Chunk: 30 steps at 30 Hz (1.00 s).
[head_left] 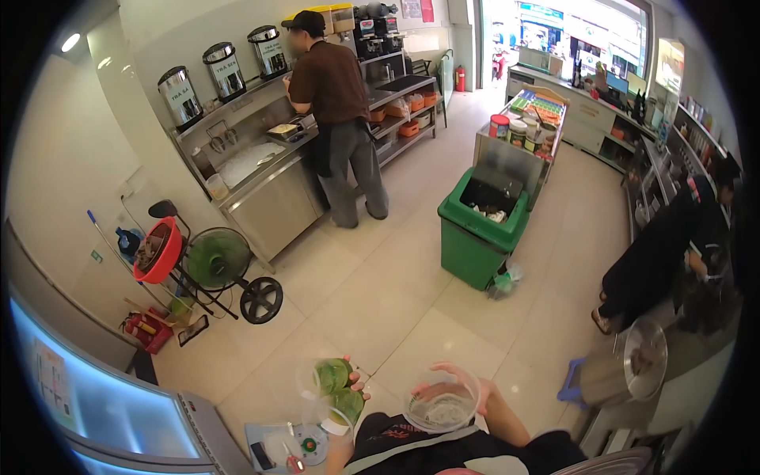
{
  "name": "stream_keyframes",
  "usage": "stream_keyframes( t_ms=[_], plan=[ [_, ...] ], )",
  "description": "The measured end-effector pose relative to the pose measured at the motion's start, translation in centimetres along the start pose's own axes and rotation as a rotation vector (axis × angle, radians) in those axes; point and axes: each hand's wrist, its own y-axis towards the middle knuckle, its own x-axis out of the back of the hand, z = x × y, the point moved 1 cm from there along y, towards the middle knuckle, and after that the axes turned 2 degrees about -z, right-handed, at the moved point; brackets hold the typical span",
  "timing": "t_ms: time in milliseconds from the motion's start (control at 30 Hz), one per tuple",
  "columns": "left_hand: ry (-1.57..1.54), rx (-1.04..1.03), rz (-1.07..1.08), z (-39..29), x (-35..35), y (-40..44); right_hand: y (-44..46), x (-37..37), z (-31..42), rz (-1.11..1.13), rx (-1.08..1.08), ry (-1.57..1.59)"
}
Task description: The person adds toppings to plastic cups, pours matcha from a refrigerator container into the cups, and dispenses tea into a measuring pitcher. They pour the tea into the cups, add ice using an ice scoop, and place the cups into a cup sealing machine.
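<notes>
You have the clear tub [440,410] in your right grip [489,397], fingers curled round its far rim and side; your left grip [358,381] is closed round a green bundle [339,389], clear plastic beside it, the exact item too blurred to tell. Just below your left: pale tray [273,434] with red-handled scissors [294,461] and a dark flat item [261,455]; to the right, steel pot [625,368] by a blue stool [569,384]. Further out: red basin [161,252] beside a green fan [218,258]; lidded green bin [478,237], bag on the floor at its foot; a person in black [661,245] bends at the right-hand shelves. Beyond: a person in brown [332,87] stands at the steel counter [273,210]; jars [517,131] on a cart; red extinguisher [460,78] near the doorway.
</notes>
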Motion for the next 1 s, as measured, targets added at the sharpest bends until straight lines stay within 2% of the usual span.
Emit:
stream_keyframes(
  t_ms=[33, 100, 200, 333, 400, 433, 533, 600, 633, 700, 833, 900, 933, 1000],
  plan=[
    [-0.006, 0.049, -0.006, 0.0, 0.5, 2.2, -0.6, 1.0, 0.2, 0.005, -0.007, -0.005],
    [-0.066, 0.119, -0.055, 0.6, -1.2, 6.9, -1.2, 3.0, 0.5, -0.14, 0.204, 0.007],
    [-0.033, 0.207, -0.072, -1.7, 2.2, 12.8, -0.7, 6.1, 3.1, -0.256, 0.297, -0.062],
    [-0.141, 0.216, -0.056, -4.7, 4.9, 21.4, 1.2, 13.2, 6.8, -0.35, 0.218, -0.147],
    [-0.107, 0.264, -0.03, -7.2, 7.3, 25.5, 3.7, 16.7, 9.5, -0.352, 0.229, -0.383],
    [-0.113, 0.267, -0.027, -8.4, 7.5, 27.9, 4.8, 18.7, 10.1, -0.356, 0.227, -0.388],
    [-0.086, 0.297, -0.028, -11.7, 7.5, 36.0, 9.0, 24.0, 13.9, -0.586, 0.37, -0.414],
    [-0.12, 0.332, 0.006, -13.6, 7.8, 41.6, 13.2, 26.6, 17.2, -0.606, 0.652, -0.432],
    [-0.14, 0.339, 0.028, -14.1, 7.5, 44.4, 14.2, 28.3, 18.5, -0.6, 0.654, -0.444],
    [-0.141, 0.383, 0.023, -15.6, 8.3, 50.2, 15.0, 31.2, 18.9, -1.092, 0.48, -0.148],
    [-0.138, 0.465, 0.001, -17.2, 8.9, 60.6, 18.2, 38.1, 20.6, -0.989, 0.573, -0.108],
    [-0.134, 0.492, 0.031, -17.8, 9.6, 66.0, 20.2, 43.8, 22.1, -0.629, 0.659, 0.031],
    [-0.137, 0.483, 0.035, -18.3, 10.3, 68.7, 21.4, 45.8, 23.4, -0.625, 0.65, 0.029],
    [-0.133, 0.482, 0.029, -19.1, 11.5, 74.1, 24.7, 49.9, 26.4, -0.83, 0.468, 0.007]
  ],
)
